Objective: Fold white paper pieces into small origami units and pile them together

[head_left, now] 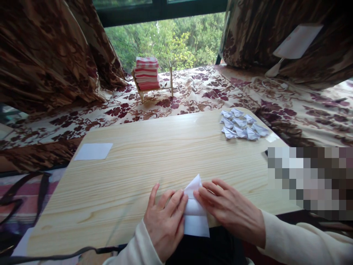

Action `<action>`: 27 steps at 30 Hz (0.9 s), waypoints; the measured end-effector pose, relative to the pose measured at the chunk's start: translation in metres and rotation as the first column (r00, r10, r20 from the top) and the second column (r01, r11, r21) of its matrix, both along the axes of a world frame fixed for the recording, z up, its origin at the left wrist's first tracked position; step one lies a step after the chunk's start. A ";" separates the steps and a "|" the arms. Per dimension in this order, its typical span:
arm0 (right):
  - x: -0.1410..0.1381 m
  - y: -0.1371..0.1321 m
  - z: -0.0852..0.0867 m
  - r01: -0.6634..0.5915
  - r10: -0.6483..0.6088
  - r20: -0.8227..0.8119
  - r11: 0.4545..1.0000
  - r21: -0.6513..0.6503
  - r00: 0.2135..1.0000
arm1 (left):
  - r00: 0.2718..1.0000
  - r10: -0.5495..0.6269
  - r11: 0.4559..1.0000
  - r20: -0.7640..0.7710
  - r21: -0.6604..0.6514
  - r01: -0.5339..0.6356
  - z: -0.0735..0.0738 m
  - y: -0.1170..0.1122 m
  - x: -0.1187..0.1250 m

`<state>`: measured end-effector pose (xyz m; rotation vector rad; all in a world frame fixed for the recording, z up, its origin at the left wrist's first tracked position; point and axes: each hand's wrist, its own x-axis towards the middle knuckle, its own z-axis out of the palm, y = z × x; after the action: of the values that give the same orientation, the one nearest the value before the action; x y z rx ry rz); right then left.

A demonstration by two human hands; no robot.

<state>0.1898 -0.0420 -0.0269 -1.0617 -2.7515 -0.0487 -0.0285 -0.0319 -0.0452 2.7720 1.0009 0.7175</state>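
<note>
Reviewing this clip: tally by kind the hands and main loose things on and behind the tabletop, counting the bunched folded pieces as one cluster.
Left hand: 1
Right hand: 1
Paper between them: 1
Flat sheet: 1
Folded-paper cluster: 1
Cloth stack: 1
Small stand: 1
Lamp: 1
Total: 8

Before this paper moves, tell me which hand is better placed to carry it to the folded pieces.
Probably the right hand: it touches the paper and is nearer the folded pieces; the left hand lies farther from them.
</note>
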 end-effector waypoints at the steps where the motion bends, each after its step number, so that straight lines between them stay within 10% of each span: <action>1: 0.001 0.001 0.000 0.007 -0.008 -0.014 1.000 -0.026 1.000 | 1.000 0.010 1.000 -0.011 -0.001 -0.010 0.001 0.001 0.000; 27: 0.013 0.040 -0.002 0.287 -0.278 0.080 0.947 -0.148 0.957 | 0.996 0.053 0.999 0.072 -0.015 -0.052 -0.002 0.005 -0.001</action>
<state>0.2023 -0.0023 -0.0285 -1.5144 -2.6662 0.1016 -0.0298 -0.0269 -0.0470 2.6973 1.0643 0.8088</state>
